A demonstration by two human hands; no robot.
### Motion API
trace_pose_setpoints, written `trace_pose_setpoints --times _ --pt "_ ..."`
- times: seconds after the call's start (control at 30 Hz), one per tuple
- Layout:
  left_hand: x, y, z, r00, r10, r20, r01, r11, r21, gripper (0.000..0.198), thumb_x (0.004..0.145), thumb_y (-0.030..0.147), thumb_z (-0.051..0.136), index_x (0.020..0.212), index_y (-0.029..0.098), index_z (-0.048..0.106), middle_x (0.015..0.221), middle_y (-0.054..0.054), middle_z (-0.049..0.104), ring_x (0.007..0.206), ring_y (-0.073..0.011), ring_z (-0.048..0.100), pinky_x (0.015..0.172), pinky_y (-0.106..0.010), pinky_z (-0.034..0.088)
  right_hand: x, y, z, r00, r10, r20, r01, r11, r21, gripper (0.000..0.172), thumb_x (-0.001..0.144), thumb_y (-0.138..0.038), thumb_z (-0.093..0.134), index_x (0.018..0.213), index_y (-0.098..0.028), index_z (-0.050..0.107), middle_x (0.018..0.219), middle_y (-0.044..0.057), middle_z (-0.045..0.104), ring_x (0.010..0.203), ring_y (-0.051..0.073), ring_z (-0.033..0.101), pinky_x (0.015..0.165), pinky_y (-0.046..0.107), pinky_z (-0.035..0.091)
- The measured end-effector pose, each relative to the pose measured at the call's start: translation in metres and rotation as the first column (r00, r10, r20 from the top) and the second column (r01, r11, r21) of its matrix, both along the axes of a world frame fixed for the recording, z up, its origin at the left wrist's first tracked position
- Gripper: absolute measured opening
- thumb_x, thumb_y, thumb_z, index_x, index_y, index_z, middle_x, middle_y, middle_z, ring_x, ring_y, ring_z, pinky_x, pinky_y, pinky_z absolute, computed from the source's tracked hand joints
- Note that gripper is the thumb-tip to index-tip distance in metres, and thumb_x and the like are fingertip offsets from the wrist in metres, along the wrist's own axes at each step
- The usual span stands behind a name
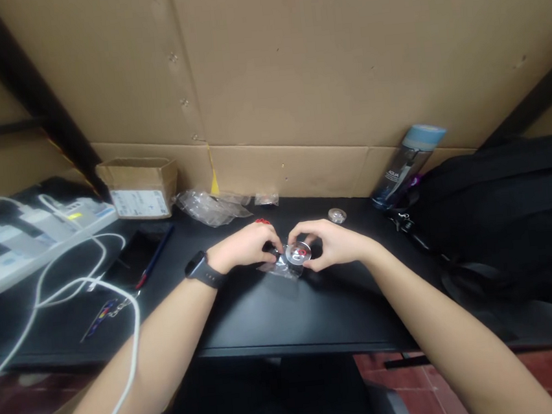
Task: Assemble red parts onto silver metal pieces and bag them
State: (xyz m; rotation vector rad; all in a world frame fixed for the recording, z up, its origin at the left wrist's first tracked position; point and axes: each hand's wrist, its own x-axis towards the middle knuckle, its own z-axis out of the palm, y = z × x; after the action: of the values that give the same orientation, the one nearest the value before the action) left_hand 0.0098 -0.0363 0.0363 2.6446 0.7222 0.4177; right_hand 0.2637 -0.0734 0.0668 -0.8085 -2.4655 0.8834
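Above the black tabletop (267, 318), my right hand (331, 244) curls its thumb and fingers around the rim of a small round clear case (299, 254) with something red in it. Close beside it, my left hand (255, 245) pinches a clear plastic bag (282, 268), which spreads under and against the case. The fingertips partly hide the bag. A bit of red (262, 221) shows at the top of my left hand; its kind is unclear. A second round clear case (337, 215) lies on the table behind my right hand.
At the back left are an open cardboard box (140, 187), crumpled plastic bags (215, 206) and a small clear packet (266, 199). A power strip (40, 243), white cables and a phone (139, 256) lie left. A bottle (406, 165) and black backpack (512, 223) stand right.
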Motion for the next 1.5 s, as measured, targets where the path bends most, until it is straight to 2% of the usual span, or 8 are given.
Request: trace_pose_setpoints --times 0.2,0.4,0.6,0.8,0.93,1.17,1.37,1.5 --pt "0.002 0.001 -0.004 0.999 0.026 0.044 -0.023 0.997 -0.074 0.023 0.071 0.017 0.084 0.092 0.026 0.081 0.093 -0.004 0.074 0.093 -0.021 0.066 0.088 -0.029 0.045 0.006 0.01 -0.012 0.999 -0.035 -0.023 0.033 0.995 -0.089 0.042 0.068 -0.013 0.074 0.109 -0.02 0.067 0.111 0.003 0.07 0.075 0.014 0.071 0.07 0.025 0.058" --pt "0.003 0.0 -0.003 0.999 0.012 0.036 -0.009 0.996 -0.088 0.015 0.074 0.015 0.082 0.085 0.024 0.08 0.088 -0.003 0.072 0.089 -0.0198 0.065 0.086 -0.028 0.044 0.006 0.014 -0.017 0.998 -0.064 -0.026 0.06 0.99 -0.128 0.042 0.072 -0.017 0.075 0.112 -0.02 0.063 0.112 0.003 0.068 0.073 0.013 0.072 0.069 0.026 0.06" --pt "0.003 -0.002 0.002 0.997 -0.05 0.053 0.053 0.997 -0.058 0.004 0.082 0.021 0.077 0.085 0.024 0.079 0.09 -0.003 0.07 0.09 -0.0187 0.064 0.088 -0.028 0.043 0.003 0.015 -0.018 0.996 -0.071 -0.047 0.068 0.996 -0.062 0.039 0.072 -0.016 0.075 0.11 -0.02 0.067 0.112 0.003 0.069 0.074 0.012 0.071 0.07 0.026 0.062" --pt "0.003 -0.005 0.01 0.996 -0.031 0.08 0.031 1.0 -0.001 0.002 0.085 0.025 0.077 0.086 0.026 0.079 0.097 -0.002 0.069 0.094 -0.0185 0.063 0.088 -0.029 0.042 0.004 0.015 -0.018 0.995 -0.101 -0.011 0.101 0.994 -0.033 0.042 0.074 -0.022 0.08 0.114 -0.022 0.067 0.109 0.002 0.071 0.069 0.013 0.073 0.068 0.025 0.062" --pt "0.004 -0.005 0.01 0.997 -0.032 0.076 0.031 0.999 0.025 0.002 0.083 0.026 0.08 0.084 0.027 0.079 0.099 -0.002 0.068 0.096 -0.0192 0.062 0.09 -0.03 0.04 0.005 0.016 -0.02 0.994 -0.102 -0.029 0.101 0.994 -0.04 0.041 0.079 -0.027 0.079 0.117 -0.022 0.065 0.116 0.004 0.071 0.068 0.013 0.074 0.066 0.026 0.063" --pt "0.004 -0.007 0.01 0.999 -0.025 0.046 0.022 0.998 0.06 0.003 0.083 0.026 0.079 0.084 0.029 0.079 0.099 -0.001 0.068 0.099 -0.0201 0.061 0.091 -0.032 0.038 0.007 0.016 -0.018 0.998 -0.066 -0.011 0.065 0.997 -0.047 0.047 0.077 -0.019 0.077 0.121 -0.023 0.064 0.115 0.003 0.072 0.072 0.014 0.076 0.068 0.026 0.062" --pt "0.004 -0.006 0.011 0.997 -0.004 0.076 0.001 0.999 0.049 0.004 0.086 0.024 0.074 0.088 0.025 0.078 0.095 -0.003 0.07 0.094 -0.02 0.063 0.087 -0.03 0.042 0.007 0.017 -0.018 1.0 0.005 0.026 -0.003 0.997 -0.071 0.053 0.073 -0.02 0.082 0.123 -0.026 0.067 0.11 0.001 0.076 0.077 0.016 0.077 0.074 0.027 0.062" --pt "0.005 -0.009 0.01 0.993 0.056 0.1 -0.05 0.996 -0.068 0.006 0.085 0.027 0.072 0.085 0.021 0.074 0.082 -0.002 0.071 0.077 -0.0165 0.065 0.072 -0.026 0.044 0.005 0.016 -0.018 0.999 -0.017 0.033 0.019 0.997 -0.069 0.061 0.069 -0.023 0.086 0.126 -0.029 0.065 0.115 0.002 0.077 0.076 0.018 0.078 0.073 0.027 0.062"
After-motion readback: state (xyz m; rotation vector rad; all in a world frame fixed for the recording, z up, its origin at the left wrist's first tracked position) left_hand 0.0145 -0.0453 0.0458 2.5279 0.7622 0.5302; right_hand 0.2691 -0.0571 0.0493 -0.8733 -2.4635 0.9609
